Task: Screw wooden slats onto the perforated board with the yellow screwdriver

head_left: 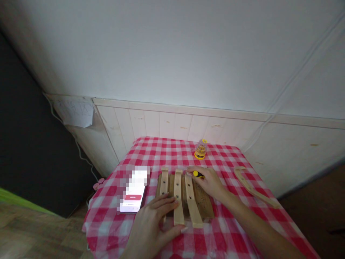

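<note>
In the head view, the person's left hand (153, 216) is at the lower centre of the frame, its fingers spread rather wide. They lie over the left strip (164, 180) and the middle strip (178, 189), and the thumb is apart, near the lower end of the middle one. The right hand (211, 181), a little right of centre, holds with closed fingers a tool (196, 173) with a black and yellow handle, at the upper end of the right strip (193, 207). The tip of the tool I cannot tell clearly. All three wooden strips have dark holes and lie side by side on a brown board (204, 201). To the left lies a phone (133, 190) with a lit screen. Above the right hand stands a clear case (201, 149) with a yellow base. Toward the right edge of the counter (167, 151), over its red-white checked cloth, lies a curved wooden piece (250, 189).
</note>
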{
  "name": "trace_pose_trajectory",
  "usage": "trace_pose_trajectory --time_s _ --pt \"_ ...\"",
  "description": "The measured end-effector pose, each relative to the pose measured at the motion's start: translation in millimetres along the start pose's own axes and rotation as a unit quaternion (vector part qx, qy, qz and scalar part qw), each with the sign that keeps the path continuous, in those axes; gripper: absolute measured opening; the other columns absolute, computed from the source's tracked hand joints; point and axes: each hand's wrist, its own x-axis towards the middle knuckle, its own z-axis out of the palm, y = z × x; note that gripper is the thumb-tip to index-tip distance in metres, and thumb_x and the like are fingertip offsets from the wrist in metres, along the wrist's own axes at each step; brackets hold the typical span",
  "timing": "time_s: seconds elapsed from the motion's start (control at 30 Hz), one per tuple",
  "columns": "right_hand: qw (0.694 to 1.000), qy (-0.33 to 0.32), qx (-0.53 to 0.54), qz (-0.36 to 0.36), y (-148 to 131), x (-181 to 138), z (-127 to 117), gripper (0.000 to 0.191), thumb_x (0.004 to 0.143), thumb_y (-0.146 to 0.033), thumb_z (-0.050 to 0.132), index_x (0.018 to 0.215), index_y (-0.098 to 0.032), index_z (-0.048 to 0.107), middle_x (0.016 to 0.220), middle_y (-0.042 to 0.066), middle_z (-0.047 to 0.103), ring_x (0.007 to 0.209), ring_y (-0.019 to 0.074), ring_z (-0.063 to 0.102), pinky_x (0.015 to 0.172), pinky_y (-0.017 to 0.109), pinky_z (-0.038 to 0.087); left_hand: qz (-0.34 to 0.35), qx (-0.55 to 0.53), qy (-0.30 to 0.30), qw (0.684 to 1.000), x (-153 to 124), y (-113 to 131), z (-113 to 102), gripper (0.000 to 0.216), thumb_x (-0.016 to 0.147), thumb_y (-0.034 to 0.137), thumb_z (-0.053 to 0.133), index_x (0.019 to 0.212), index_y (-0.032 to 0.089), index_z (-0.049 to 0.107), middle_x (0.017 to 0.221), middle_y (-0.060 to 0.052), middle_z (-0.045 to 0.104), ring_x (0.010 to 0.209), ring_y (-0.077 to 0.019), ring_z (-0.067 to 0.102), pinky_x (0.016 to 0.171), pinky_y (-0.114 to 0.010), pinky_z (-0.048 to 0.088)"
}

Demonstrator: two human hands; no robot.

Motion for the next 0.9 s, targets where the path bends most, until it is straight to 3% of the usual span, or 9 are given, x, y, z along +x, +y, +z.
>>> trace_pose_trajectory --time_s 0.37,0.57,0.67,0.77,0.9 --pt "0.998 0.044 -0.045 0.024 -5 -6 10 0.019 0.096 -0.026 0.067 0.107 -0.032 0.082 0.106 0.005 0.087 0.094 0.0285 0.084 0.084 0.042 0.065 -0.012 -0.003 0.003 1.0 -1 1 2 0.046 0.077 0.042 0.093 0.117 0.025 0.081 0.119 -0.006 0.083 0.113 -0.0329 0.079 0.091 -0.046 0.069" --pt "0.999 0.026 -0.035 0.026 -8 -6 6 0.02 0.097 -0.029 0.065 0.109 -0.03 0.08 0.111 0.006 0.086 0.1 0.0291 0.083 0.09 0.044 0.064 -0.014 -0.006 0.01 1.0 1 3 1 0.041 0.078 0.04 0.091 0.114 0.024 0.08 0.114 -0.006 0.085 0.11 -0.0332 0.08 0.089 -0.047 0.07" --pt "0.999 0.048 0.0 -0.004 -7 -8 -6 0.023 0.098 -0.033 0.062 0.114 -0.028 0.078 0.117 0.008 0.084 0.107 0.0289 0.08 0.092 0.044 0.063 0.023 -0.011 0.064 0.998 0 3 1 0.046 0.083 0.052 0.086 0.117 0.023 0.077 0.114 -0.007 0.084 0.106 -0.0315 0.081 0.086 -0.044 0.071" --pt "0.996 0.088 -0.011 -0.001 4 -10 -29 0.023 0.097 -0.032 0.06 0.109 -0.025 0.078 0.109 0.009 0.085 0.099 0.0286 0.081 0.086 0.042 0.064 0.091 0.005 0.154 0.984 -3 6 0 0.047 0.089 0.061 0.077 0.115 0.022 0.075 0.111 -0.009 0.085 0.106 -0.0308 0.081 0.083 -0.041 0.071" --pt "0.982 0.099 -0.139 0.084 32 -15 -61 0.022 0.091 -0.03 0.062 0.105 -0.027 0.079 0.102 0.007 0.086 0.088 0.0302 0.081 0.073 0.041 0.062 0.151 0.049 0.202 0.966 -10 15 -5 0.022 0.101 0.046 0.069 0.1 0.025 0.075 0.092 -0.001 0.086 0.093 -0.0246 0.082 0.078 -0.034 0.067"
